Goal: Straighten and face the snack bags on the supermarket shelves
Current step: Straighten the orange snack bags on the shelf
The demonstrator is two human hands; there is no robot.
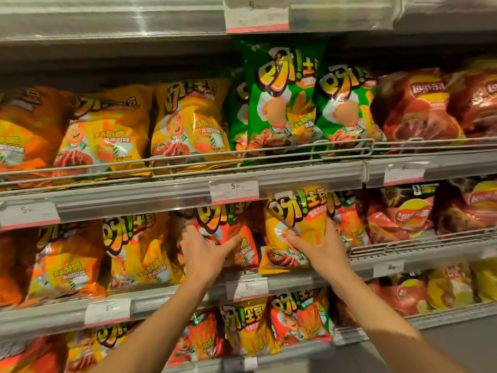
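- Head view: right hand grips a glossy, crinkled yellow snack bag, upright at the middle shelf front.
- Left hand, fingers spread, presses a puffy orange bag beside it.

right hand grips yellow bag

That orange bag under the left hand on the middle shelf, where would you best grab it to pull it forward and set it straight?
Probably by its upper side edge, coming from the front and left. The orange bag stands upright but sits back behind the price rail, with a yellow bag, held by the right hand, close on its right. The left hand already rests open on its left face.
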